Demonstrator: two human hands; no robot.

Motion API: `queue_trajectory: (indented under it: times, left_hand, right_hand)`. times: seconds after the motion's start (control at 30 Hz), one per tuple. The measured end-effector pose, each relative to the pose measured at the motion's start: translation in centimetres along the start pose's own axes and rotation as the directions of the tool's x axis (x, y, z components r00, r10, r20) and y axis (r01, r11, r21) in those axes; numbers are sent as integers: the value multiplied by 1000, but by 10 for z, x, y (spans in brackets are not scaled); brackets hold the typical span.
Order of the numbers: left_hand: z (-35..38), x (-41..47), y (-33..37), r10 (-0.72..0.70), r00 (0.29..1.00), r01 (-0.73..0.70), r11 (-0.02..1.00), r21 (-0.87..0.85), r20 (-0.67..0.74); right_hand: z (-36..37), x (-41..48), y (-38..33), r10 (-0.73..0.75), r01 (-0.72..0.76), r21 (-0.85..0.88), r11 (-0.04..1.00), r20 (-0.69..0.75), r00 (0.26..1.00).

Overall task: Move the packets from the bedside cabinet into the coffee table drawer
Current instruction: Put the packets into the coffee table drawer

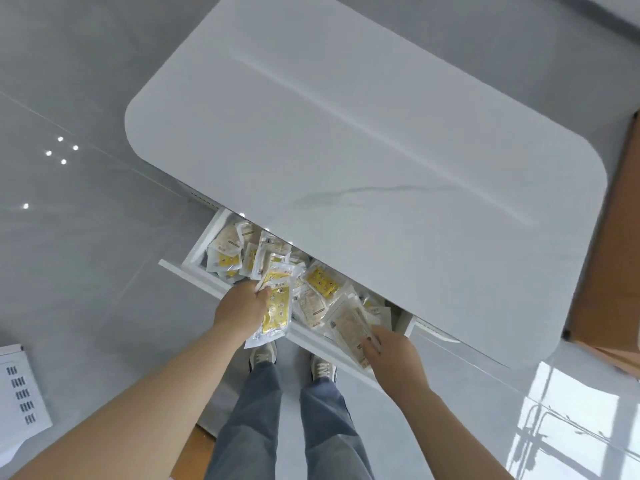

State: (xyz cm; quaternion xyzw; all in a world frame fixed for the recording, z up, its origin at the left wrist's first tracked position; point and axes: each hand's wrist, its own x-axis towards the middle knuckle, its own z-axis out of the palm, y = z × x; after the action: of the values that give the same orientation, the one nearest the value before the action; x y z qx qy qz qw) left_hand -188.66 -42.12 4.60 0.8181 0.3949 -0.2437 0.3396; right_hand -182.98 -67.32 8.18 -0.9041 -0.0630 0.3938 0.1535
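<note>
Below the white coffee table (346, 133), the open drawer (194, 276) holds heaped packets (228, 254); the left hand (242, 306) grips a yellow packet (277, 308) and the right hand (391, 351) a pale packet (348, 327), both overhanging the drawer's front and likely to spill if released early.

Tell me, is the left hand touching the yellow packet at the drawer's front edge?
Touching. The head view shows the left hand with its thumb pinched over the yellow packet, which hangs across the drawer front.
</note>
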Motion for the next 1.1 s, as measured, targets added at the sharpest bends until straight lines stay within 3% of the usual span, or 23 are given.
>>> queue_trajectory:
  times: [0.27, 0.53, 0.83, 1.1]
  left_hand:
    - [45, 58, -21, 46, 998, -46, 999, 0, -30]
    - [91, 96, -37, 125, 992, -123, 982, -147, 10]
    - [106, 117, -42, 173, 983, -170, 984, -55, 58]
    - [115, 123, -43, 235, 937, -268, 959, 98, 259]
  right_hand:
    - [41, 52, 19, 58, -58, -4, 998, -12, 998]
    - [73, 85, 32, 72, -72, -1, 997, -8, 997]
    - [93, 106, 32, 46, -46, -7, 999, -1, 999]
    - [96, 115, 37, 54, -54, -36, 998, -9, 999]
